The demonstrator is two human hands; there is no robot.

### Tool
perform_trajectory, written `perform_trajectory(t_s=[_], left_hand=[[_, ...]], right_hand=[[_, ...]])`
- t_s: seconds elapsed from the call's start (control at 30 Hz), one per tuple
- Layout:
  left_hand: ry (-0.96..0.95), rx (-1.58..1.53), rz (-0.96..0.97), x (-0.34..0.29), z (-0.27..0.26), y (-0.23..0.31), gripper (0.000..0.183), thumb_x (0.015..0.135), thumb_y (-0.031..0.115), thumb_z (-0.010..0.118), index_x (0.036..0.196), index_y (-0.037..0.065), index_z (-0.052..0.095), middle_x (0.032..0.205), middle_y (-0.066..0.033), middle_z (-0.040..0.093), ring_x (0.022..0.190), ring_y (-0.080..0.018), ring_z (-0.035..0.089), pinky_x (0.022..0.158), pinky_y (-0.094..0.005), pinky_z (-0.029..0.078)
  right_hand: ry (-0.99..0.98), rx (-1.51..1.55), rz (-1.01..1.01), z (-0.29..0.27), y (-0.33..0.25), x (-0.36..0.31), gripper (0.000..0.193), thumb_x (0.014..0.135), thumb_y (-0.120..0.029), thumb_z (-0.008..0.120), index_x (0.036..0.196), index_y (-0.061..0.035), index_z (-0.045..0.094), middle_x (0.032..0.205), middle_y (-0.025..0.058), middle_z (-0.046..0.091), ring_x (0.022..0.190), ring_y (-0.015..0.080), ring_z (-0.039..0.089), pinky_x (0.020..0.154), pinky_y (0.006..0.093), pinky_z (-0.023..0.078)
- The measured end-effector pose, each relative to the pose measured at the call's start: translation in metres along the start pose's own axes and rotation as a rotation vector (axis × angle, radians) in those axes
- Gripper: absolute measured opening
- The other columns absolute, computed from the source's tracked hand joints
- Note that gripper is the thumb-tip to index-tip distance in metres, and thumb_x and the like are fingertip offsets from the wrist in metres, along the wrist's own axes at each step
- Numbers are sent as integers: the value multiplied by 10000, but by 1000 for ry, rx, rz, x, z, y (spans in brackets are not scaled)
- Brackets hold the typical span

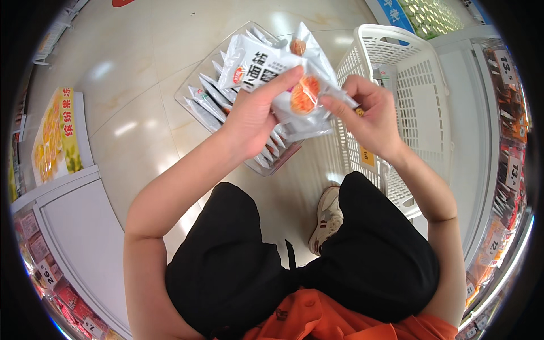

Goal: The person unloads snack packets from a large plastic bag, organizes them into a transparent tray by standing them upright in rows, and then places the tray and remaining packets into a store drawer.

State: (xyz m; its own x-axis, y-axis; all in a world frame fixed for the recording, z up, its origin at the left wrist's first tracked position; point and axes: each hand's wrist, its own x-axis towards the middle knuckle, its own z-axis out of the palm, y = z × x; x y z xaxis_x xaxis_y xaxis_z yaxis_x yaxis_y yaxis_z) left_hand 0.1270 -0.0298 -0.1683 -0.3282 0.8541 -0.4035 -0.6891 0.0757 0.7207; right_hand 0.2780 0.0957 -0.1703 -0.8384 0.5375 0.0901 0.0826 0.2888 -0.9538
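Observation:
A silver snack packet [266, 59] with dark print and a picture of orange-brown food is held up in front of me. Its left part is gripped by my left hand [252, 119], thumb on top. My right hand [374, 116] pinches the right edge between thumb and fingers. Another silver packet [314, 51] overlaps behind it; whether a hand grips that one too is unclear. Below them on the floor stands a clear plastic bin [182, 93], with several similar packets [209, 107] upright in a row. My left hand and the packets cover part of the bin.
A tall white perforated basket [422, 107] stands to the right, with a packet [385, 73] inside. Shelves of packaged goods [504, 181] line the right side. A white display unit [79, 209] with a yellow sign [56, 136] is at left. My shoe [327, 218] is near the basket.

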Motion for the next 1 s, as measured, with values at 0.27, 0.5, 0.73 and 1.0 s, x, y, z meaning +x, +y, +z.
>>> perform_trajectory(t_s=[0.27, 0.5, 0.73, 1.0], left_hand=[[93, 163, -12, -14, -36, 19, 431, 832, 181, 708, 1203, 37, 542, 1141, -79, 622, 1025, -181, 622, 865, -346, 534], [83, 454, 165, -20, -39, 20, 493, 851, 112, 670, 1251, 2, 404, 1142, -82, 596, 1069, -166, 595, 889, -330, 515], [-286, 624, -257, -21, -38, 25, 575, 805, 103, 616, 1334, 34, 401, 1224, -72, 566, 1114, -161, 556, 959, -309, 435], [-262, 527, -166, -37, -19, 27, 484, 786, 238, 729, 1187, 46, 539, 1092, -50, 605, 1018, -134, 585, 871, -305, 475]], right_hand=[[103, 268, 142, -30, -9, 17, 246, 900, -276, 655, 834, -55, 567, 757, -4, 593, 700, 27, 523, 613, 184, 415], [-154, 355, -71, -50, -39, 28, 148, 868, -119, 672, 877, -67, 535, 818, 31, 650, 704, 43, 598, 595, 186, 464], [-464, -46, -21, -28, -41, 48, 240, 795, -47, 714, 1008, 19, 624, 861, 51, 669, 783, 60, 612, 671, 209, 497], [-267, -12, -141, 26, -45, 69, 412, 719, -201, 776, 1035, 21, 631, 888, 96, 639, 826, 164, 609, 765, 292, 495]])
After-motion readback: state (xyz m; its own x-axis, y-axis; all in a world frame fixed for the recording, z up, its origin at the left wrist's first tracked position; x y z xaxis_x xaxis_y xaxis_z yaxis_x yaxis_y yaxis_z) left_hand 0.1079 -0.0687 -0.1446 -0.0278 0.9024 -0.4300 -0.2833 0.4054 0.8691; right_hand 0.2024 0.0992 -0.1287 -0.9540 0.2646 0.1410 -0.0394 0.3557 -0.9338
